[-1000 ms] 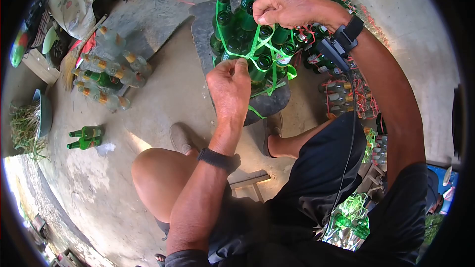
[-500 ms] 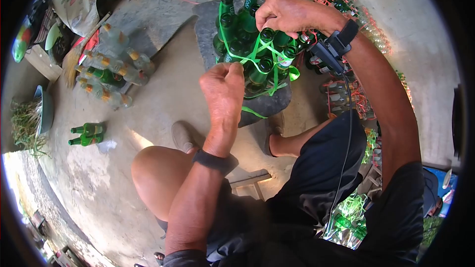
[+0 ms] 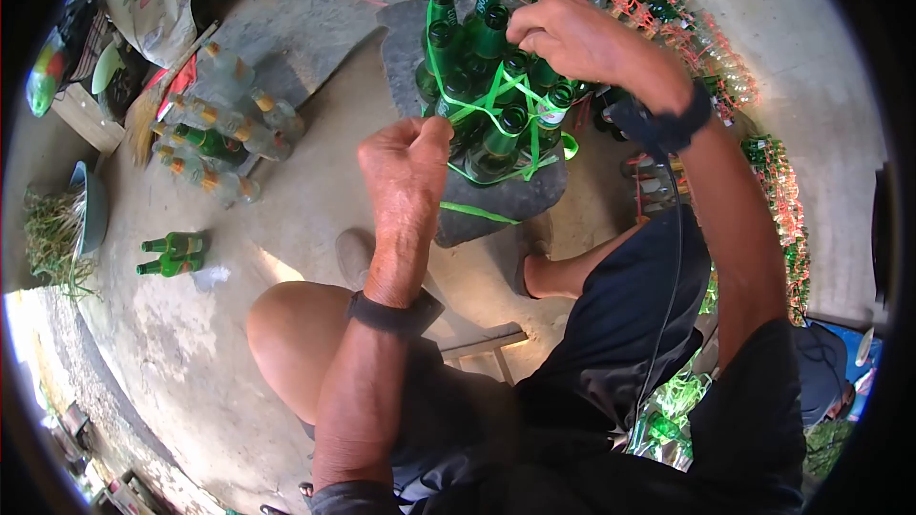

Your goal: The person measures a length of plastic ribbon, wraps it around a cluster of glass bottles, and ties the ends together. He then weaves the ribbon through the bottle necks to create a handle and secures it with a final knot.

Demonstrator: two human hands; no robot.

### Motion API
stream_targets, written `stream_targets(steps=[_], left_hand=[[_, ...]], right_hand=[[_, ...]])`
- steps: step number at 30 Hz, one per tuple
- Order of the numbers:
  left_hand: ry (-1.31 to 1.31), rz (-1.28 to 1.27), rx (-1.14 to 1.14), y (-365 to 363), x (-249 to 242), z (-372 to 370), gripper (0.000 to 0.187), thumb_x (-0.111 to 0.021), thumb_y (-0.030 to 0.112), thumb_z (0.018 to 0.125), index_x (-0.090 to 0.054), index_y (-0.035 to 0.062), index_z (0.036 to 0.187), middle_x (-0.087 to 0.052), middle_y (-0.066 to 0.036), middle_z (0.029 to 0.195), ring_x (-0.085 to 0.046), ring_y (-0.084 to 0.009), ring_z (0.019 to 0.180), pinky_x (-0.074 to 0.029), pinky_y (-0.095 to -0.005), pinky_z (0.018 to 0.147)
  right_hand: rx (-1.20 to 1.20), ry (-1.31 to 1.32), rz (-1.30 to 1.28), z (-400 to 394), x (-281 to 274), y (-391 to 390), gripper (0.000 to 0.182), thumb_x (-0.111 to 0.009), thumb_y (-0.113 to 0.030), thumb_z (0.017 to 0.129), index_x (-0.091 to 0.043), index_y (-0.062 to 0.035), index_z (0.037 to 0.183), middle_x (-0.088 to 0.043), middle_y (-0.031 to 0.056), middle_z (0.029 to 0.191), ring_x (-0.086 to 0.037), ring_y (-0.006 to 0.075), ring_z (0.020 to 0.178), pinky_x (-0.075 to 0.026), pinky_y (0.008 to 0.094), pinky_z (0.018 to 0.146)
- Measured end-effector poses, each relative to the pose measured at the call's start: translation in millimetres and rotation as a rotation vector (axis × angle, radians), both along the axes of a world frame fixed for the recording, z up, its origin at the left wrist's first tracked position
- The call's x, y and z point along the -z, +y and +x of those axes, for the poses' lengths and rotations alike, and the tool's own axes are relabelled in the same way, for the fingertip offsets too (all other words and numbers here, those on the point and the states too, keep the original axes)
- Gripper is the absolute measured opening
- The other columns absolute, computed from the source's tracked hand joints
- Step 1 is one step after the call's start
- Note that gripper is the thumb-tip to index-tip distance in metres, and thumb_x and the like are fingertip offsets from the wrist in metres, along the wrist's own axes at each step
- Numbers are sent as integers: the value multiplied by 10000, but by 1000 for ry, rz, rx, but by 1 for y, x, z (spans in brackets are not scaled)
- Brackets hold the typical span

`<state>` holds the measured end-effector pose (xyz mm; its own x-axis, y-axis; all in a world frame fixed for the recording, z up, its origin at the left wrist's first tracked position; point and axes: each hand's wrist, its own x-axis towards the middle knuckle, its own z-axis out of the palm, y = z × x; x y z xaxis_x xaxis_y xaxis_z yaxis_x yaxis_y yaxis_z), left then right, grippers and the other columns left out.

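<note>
A cluster of upright green glass bottles [image 3: 482,76] stands on a dark flat stone [image 3: 496,195], wound around with green plastic strap [image 3: 491,95]. My left hand [image 3: 405,167] is a closed fist on one end of the strap, pulled out to the near left of the cluster. My right hand [image 3: 572,38] rests on top of the bottle necks at the right side, fingers pinched on the strap there. A loose piece of strap [image 3: 477,213] trails over the stone's near edge.
Several clear and green bottles [image 3: 215,143] lie in a pile at the left, two green bottles [image 3: 172,256] lie further left on the concrete. Bundles of bottles tied in red strap [image 3: 697,38] line the right side. My knee [image 3: 286,334] and shoes are below the stone.
My left fist has drawn the strap back and to the left, away from the bottles. My right hand has slid a little right and down onto the bottle tops.
</note>
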<state>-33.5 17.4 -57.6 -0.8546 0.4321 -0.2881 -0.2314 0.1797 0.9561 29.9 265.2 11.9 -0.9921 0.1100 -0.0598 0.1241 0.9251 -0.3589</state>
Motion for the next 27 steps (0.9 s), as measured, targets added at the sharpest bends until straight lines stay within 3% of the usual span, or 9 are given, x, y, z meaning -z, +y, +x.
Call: stream_targets(steps=[1,2,5,7,8,12,27], left_hand=[[10,-24,5,-1,0,0,253,-678,168,826,-746,-76,823,-602,-9,647,-518,-95,616,-448,-297,579],[9,-29,6,-1,1,-1,253,-678,168,826,-746,-76,823,-602,-9,647,-518,-95,616,-448,-297,579],[38,12,57,-2,5,-3,258,-707,177,847,-749,-77,834,-606,-8,654,-519,-90,618,-451,-294,581],[29,10,89,-2,4,-4,177,-788,172,858,-790,-4,874,-576,66,685,-447,-51,632,-358,-258,580],[31,7,96,-3,3,-4,177,-788,172,858,-790,-4,874,-576,66,685,-447,-51,632,-358,-258,580],[48,-6,125,-7,-3,-4,176,-790,175,868,-797,0,884,-591,69,691,-448,-48,634,-362,-257,582],[101,-18,155,-10,-5,-7,161,-786,165,851,-799,6,873,-582,81,681,-424,-48,619,-331,-256,569]], right_hand=[[-44,242,197,5,0,-11,226,-602,-93,930,-689,20,1105,-723,153,903,-684,239,685,-530,361,626],[98,258,149,15,-2,-23,215,-654,-161,936,-674,1,1076,-717,154,934,-707,289,845,-546,388,715],[266,280,72,39,-17,-77,229,-709,-214,916,-667,-14,1017,-695,135,919,-713,292,857,-549,402,714],[160,339,125,48,0,-90,270,-755,-265,891,-657,-26,970,-673,120,921,-700,316,815,-544,423,701],[175,315,170,52,5,-96,318,-754,-365,866,-688,-60,928,-665,122,928,-694,352,789,-552,466,685],[185,294,270,52,19,-106,277,-787,-291,852,-677,-48,929,-617,100,876,-668,351,752,-542,442,639],[198,352,152,50,39,-110,321,-812,-214,816,-649,-20,1015,-647,139,933,-674,389,817,-554,464,687]])
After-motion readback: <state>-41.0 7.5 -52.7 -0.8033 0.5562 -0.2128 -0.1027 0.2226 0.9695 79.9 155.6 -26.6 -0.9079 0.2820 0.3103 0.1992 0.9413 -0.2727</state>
